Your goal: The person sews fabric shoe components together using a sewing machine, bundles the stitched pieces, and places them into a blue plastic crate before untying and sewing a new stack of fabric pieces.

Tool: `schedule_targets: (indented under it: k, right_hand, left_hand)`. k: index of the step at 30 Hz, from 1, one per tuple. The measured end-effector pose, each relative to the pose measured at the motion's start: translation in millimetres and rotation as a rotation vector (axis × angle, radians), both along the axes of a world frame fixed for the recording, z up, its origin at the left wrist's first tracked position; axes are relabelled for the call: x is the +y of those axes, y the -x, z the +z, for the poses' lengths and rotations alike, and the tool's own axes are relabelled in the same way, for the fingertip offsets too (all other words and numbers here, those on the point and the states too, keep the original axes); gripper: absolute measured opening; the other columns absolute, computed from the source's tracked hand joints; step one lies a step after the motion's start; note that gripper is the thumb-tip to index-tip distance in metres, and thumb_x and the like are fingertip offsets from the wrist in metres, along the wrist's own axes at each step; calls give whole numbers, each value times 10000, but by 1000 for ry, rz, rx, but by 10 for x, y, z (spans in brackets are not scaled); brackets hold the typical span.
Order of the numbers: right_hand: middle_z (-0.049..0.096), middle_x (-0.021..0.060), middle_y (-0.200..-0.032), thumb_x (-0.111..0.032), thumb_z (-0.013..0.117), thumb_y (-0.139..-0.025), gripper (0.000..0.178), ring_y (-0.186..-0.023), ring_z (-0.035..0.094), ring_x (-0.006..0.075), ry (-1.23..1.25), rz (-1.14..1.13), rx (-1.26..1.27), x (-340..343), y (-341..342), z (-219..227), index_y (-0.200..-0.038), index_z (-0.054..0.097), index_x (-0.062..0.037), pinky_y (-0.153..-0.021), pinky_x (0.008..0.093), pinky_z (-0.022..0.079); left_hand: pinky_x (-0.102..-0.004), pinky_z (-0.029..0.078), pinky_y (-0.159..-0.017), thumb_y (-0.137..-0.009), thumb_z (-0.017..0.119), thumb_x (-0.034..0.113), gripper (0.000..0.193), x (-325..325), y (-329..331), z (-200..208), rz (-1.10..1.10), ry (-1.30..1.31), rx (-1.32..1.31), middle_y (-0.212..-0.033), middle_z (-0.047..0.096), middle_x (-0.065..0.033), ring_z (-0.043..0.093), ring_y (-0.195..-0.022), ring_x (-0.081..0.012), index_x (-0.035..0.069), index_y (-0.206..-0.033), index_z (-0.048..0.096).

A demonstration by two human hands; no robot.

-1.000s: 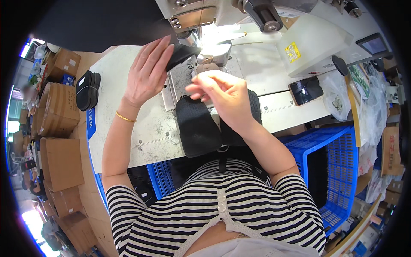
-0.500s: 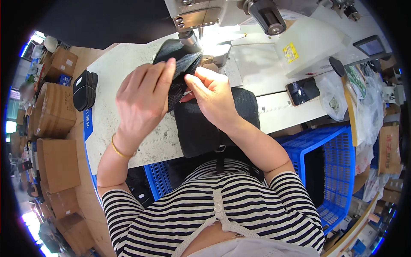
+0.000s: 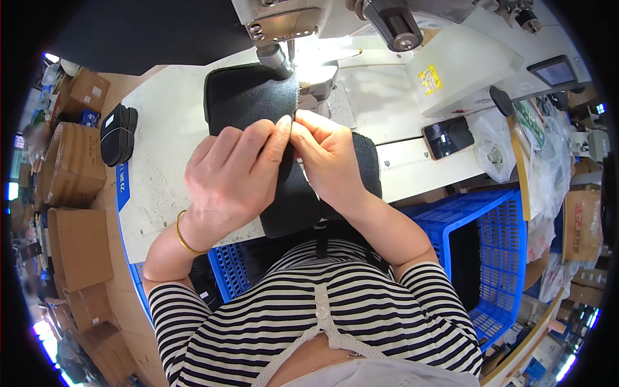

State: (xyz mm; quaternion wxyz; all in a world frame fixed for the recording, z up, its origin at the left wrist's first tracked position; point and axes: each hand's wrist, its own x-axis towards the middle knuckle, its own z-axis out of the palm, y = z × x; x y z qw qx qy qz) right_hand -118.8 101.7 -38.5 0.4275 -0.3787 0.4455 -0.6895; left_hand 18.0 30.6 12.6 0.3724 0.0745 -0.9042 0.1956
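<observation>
**Both grips pinched in at one edge**

My left hand (image 3: 235, 171) is closed, thumb against curled fingers, at the near right edge of the dark fabric piece (image 3: 248, 97); my right hand (image 3: 327, 158) pinches there too, thumbs nearly meeting. The piece lies on the white table (image 3: 161, 135), its far right part beneath the sewing machine head (image 3: 284, 24). My knuckles cover the edge, so how much cloth I hold is hard to tell

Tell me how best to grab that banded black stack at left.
Probably grip the black stack across its narrow middle, at the pale band, coming from above: it lies flat, longer than wide, the band wrapping its layers.
</observation>
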Motion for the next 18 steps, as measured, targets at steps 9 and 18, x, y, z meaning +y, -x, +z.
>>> schedule_targets:
  k: [9, 18]
  right_hand:
    - [619, -3, -876, -79, 502, -999, 190, -774, 493, 21, 78, -22, 34, 35, 112, 23, -1065, 630, 44, -656, 192, 401]
    - [652, 23, -881, -91, 511, -991, 208, -768, 594, 54, 51, 6, -20, -99, 130, 75, -1071, 644, 47, -666, 238, 548]
  left_hand:
    - [-246, 362, -516, -629, 660, 77, 283, 23, 279, -45, 66, 30, 76, -904, 604, -24, 495, -660, -118, 20, -905, 683]
    - [-265, 387, -538, -592, 637, 95, 271, -205, 426, -65, 70, 50, 114, -911, 615, -35, 511, -694, -139, 24, -852, 660]
